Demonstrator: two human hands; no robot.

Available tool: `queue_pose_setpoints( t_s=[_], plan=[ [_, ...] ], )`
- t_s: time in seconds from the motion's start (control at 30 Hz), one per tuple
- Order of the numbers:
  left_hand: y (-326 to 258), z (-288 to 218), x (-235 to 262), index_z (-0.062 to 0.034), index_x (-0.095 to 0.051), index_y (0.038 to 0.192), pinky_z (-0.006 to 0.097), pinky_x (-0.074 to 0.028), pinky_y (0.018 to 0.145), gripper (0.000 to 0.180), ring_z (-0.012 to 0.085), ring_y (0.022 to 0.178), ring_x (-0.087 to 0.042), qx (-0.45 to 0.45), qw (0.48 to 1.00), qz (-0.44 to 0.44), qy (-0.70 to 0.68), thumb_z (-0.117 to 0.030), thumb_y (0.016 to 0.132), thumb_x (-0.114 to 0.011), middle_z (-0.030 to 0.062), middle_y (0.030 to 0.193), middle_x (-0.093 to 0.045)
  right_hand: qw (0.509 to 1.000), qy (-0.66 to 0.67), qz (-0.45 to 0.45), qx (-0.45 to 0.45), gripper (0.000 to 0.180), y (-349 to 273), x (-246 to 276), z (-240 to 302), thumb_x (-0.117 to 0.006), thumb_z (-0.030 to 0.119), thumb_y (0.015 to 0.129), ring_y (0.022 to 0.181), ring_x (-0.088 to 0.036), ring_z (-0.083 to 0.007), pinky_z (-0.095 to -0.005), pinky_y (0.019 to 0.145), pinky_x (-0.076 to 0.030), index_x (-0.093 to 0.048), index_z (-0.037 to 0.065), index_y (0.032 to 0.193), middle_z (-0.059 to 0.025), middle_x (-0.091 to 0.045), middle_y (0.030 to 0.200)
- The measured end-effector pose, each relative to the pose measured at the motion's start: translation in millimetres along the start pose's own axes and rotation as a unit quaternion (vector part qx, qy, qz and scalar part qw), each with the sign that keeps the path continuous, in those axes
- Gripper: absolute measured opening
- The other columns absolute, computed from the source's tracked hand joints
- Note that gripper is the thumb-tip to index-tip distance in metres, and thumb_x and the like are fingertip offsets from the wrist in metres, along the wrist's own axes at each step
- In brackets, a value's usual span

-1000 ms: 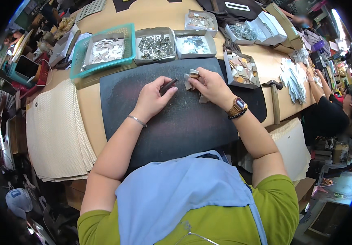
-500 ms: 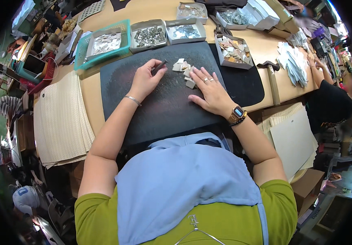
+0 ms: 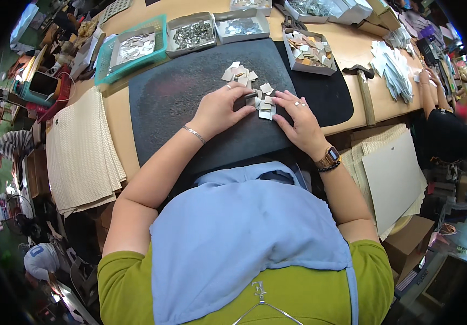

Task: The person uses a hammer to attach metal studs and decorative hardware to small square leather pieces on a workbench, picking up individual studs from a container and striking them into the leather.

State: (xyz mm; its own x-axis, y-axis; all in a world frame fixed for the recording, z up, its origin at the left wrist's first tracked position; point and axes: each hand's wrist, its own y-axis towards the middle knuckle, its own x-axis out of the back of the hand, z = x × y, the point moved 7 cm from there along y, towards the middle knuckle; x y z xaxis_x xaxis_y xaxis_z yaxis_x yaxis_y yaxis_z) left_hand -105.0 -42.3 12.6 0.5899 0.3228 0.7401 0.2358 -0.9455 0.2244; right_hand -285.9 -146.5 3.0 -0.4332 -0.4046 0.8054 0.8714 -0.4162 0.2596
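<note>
Small pale square pieces (image 3: pixel 266 106) lie in a loose pile on the dark work mat (image 3: pixel 174 124), between my two hands. More of the same squares (image 3: pixel 239 73) are scattered just beyond them. My left hand (image 3: pixel 221 110) is closed around a short dark rod (image 3: pixel 251 96), its end at the left edge of the pile; much of the rod is hidden by the fingers. On the pile's right side rests my right hand (image 3: pixel 301 125), thumb and fingers apart and fingertips by the squares. Nothing shows gripped in it.
Behind the mat stand a teal basket (image 3: pixel 100 70) and boxes of metal parts (image 3: pixel 193 34). A box of mixed squares (image 3: pixel 310 51) and a hammer (image 3: pixel 364 95) are at right. Patterned sheets (image 3: pixel 84 154) overhang at left. Another person's hands (image 3: pixel 427 77) work at far right.
My left hand has moved right, bringing the rod to the squares. My right hand has slid off the squares to their right side. The squares are more spread out.
</note>
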Motion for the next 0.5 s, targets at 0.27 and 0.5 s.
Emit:
queue_pose_setpoints(
  t_s=[0.27, 0.5],
  plan=[
    [-5, -8, -6, -0.0164, -0.074, 0.112, 0.036, -0.06, 0.077, 0.023, 0.0249, 0.089, -0.075, -0.101, 0.991, 0.0, 0.088, -0.021, 0.09, -0.078, 0.0015, 0.114, -0.075, 0.999, -0.013, -0.04, 0.007, 0.021, 12, 0, -1, -0.073, 0.021, 0.096, 0.122, -0.066, -0.0294, -0.0638, 0.112, -0.039, -0.071, 0.012, 0.115, -0.0039, -0.071, 0.126],
    [-27, -2, 11, -0.0128, -0.075, 0.108, 0.035, -0.059, 0.075, 0.022, 0.0247, 0.09, -0.074, -0.046, 0.998, 0.02, 0.026, -0.021, 0.089, -0.081, 0.0033, 0.107, -0.075, 0.987, 0.152, -0.035, -0.043, 0.011, 33, 10, -16, -0.078, 0.015, 0.092, 0.09, -0.072, -0.0224, -0.036, 0.092, -0.052, -0.074, 0.006, 0.098, -0.0063, -0.076, 0.094]
  ],
)
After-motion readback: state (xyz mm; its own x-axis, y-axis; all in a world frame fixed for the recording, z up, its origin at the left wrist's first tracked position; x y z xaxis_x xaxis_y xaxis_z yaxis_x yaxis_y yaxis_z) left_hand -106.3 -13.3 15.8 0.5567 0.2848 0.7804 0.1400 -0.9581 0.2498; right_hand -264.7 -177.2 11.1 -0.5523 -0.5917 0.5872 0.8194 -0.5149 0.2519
